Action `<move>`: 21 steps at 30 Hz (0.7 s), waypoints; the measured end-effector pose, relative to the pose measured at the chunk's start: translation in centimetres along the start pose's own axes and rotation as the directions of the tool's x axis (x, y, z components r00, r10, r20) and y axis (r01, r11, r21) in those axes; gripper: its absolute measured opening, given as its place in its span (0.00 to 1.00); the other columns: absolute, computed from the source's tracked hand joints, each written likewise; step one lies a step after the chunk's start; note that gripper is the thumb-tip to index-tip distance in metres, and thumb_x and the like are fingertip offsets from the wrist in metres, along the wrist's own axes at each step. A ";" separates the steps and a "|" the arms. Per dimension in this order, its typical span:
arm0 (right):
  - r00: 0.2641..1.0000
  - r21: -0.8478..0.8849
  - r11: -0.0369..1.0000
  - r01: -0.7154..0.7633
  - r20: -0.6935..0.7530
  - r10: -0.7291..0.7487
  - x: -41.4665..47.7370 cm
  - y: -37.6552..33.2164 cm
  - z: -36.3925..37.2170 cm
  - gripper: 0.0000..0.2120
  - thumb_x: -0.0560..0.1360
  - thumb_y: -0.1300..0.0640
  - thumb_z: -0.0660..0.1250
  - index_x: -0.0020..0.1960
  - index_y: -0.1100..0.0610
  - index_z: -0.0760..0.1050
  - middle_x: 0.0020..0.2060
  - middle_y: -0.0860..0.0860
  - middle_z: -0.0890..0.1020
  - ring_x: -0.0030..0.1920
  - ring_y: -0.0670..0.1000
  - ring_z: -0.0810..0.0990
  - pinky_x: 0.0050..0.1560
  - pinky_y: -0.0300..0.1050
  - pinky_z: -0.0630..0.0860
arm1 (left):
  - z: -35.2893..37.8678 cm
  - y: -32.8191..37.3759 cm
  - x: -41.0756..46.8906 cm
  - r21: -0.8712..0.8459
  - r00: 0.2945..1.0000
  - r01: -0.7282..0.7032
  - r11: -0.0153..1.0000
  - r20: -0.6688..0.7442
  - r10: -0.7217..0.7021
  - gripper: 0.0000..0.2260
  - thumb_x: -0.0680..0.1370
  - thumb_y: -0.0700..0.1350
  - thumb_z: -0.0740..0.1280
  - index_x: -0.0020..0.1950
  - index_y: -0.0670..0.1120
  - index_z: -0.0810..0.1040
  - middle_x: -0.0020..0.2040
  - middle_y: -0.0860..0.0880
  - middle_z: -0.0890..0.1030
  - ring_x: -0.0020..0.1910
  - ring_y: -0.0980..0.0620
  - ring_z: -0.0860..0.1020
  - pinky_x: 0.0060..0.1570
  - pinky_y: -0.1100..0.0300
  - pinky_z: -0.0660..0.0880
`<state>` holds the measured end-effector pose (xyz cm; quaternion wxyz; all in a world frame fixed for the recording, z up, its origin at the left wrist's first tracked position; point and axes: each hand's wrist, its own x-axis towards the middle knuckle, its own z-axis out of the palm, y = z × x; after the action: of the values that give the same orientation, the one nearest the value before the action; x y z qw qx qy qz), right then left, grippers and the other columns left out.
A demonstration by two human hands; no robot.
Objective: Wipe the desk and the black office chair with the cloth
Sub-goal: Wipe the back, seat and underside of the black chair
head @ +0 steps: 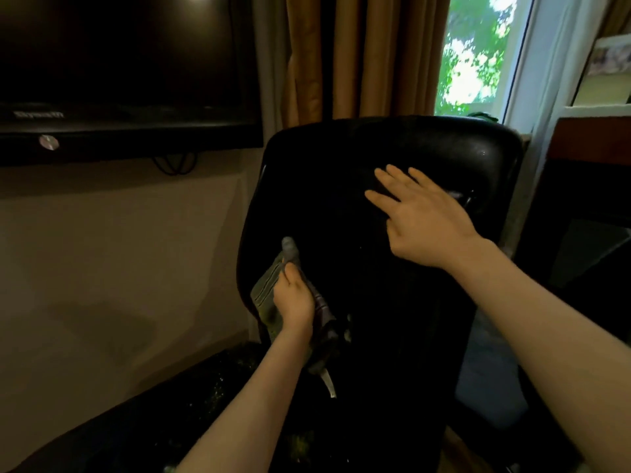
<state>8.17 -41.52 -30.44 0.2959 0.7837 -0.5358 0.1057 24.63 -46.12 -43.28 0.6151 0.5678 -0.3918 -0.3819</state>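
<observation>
Grips the soft, light cloth (268,295) bunched in the left hand (294,300) at the side edge of the black office chair (341,158); rests the right hand (423,220), fingers (392,180) spread flat, on its slick back (likely swivels; brace it).

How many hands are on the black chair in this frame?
2. The left hand grips the cloth against the left edge of the chair, low down; the right hand, fingers straight, appears to rest flat on its upper right. No others in view.
</observation>
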 end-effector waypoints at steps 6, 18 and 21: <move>0.944 0.246 0.969 0.000 -0.320 0.081 0.0 -1.5 2.3 0.30 0.73 0.63 0.57 0.75 0.57 0.59 0.76 0.55 0.53 0.77 0.51 0.47 0.72 0.39 0.38 | 0.5 9.4 -0.3 -0.118 0.926 -0.339 0.933 0.130 0.353 0.19 0.83 0.48 0.52 0.67 0.40 0.71 0.65 0.42 0.74 0.65 0.45 0.71 0.63 0.62 0.66; 0.791 0.444 0.894 -0.053 -0.527 0.309 -5.1 -2.6 6.8 0.25 0.75 0.63 0.54 0.72 0.63 0.63 0.76 0.58 0.53 0.77 0.54 0.46 0.73 0.41 0.37 | 5.7 4.4 -4.0 0.225 0.721 -0.685 0.693 0.352 0.598 0.21 0.84 0.48 0.48 0.77 0.50 0.52 0.77 0.47 0.54 0.75 0.44 0.58 0.69 0.45 0.59; 0.769 0.525 0.849 -0.068 -0.514 0.380 -5.3 -3.2 6.9 0.24 0.79 0.64 0.55 0.74 0.63 0.59 0.76 0.57 0.47 0.77 0.54 0.43 0.76 0.47 0.46 | 5.1 2.0 -4.6 0.209 0.717 -0.686 0.696 0.353 0.601 0.21 0.84 0.48 0.49 0.77 0.52 0.52 0.77 0.49 0.55 0.73 0.43 0.61 0.69 0.44 0.60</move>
<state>7.82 -40.57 -39.67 0.2325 0.6847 -0.4634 0.5123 18.15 -43.84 -41.26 0.5511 0.4314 -0.7004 -0.1400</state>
